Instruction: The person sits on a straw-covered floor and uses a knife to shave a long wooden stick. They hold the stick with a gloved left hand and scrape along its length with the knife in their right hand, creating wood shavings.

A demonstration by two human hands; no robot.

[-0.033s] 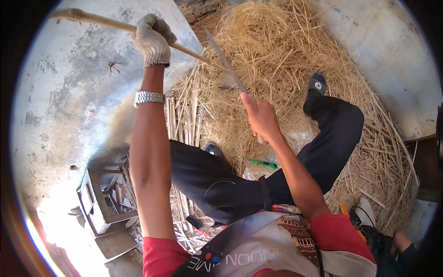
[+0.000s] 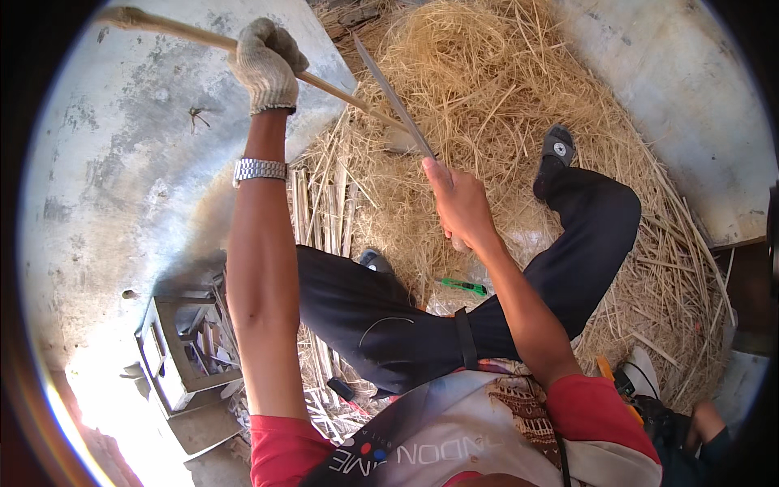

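Two grips showed in the head view: left of the golden straw heap [image 2: 454, 49], the gloved left hand [image 2: 269, 66] clasped a long tan stick [image 2: 182, 32]; before it, the right hand [image 2: 465, 200] a slim steel knife [image 2: 393, 96], seemingly mid-scrape, needing steady strokes next.

The knife blade [image 2: 397, 99] looks smooth metal, the stick [image 2: 182, 32] matt wood.

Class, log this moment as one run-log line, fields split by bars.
left hand: gloved, holds stick | right hand: bare, holds knife | nearby: straw, green cutter
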